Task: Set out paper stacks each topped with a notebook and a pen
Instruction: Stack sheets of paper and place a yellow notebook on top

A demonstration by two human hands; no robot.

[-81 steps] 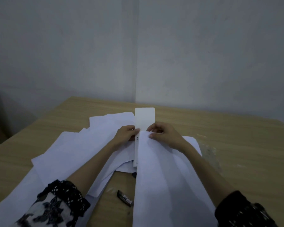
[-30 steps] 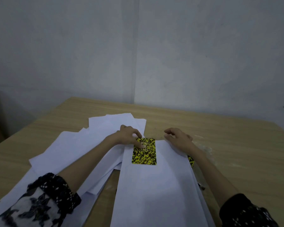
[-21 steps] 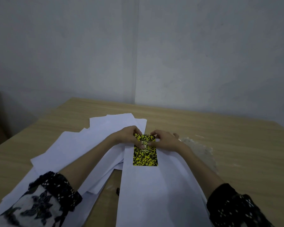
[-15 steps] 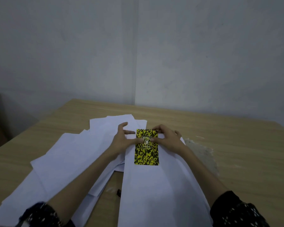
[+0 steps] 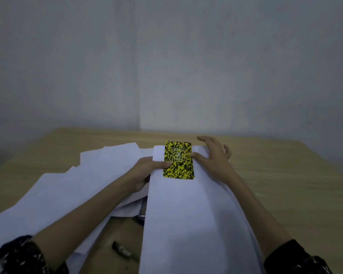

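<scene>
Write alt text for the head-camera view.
A yellow-and-black notebook lies atop a white paper stack on a wooden table; the left hand and right hand touch its edges. Loose sheets spread left.

notebook [image 5: 178,159] on paper stack [image 5: 188,214] | L hand [image 5: 147,171] thumb on it | R hand [image 5: 214,157] splayed beside

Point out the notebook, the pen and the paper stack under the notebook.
notebook [image 5: 178,160], head view, middle of its yellow-black cover.
pen [image 5: 124,250], head view, its barrel on the bare table.
paper stack [image 5: 186,214], head view, top sheet below the notebook.
</scene>
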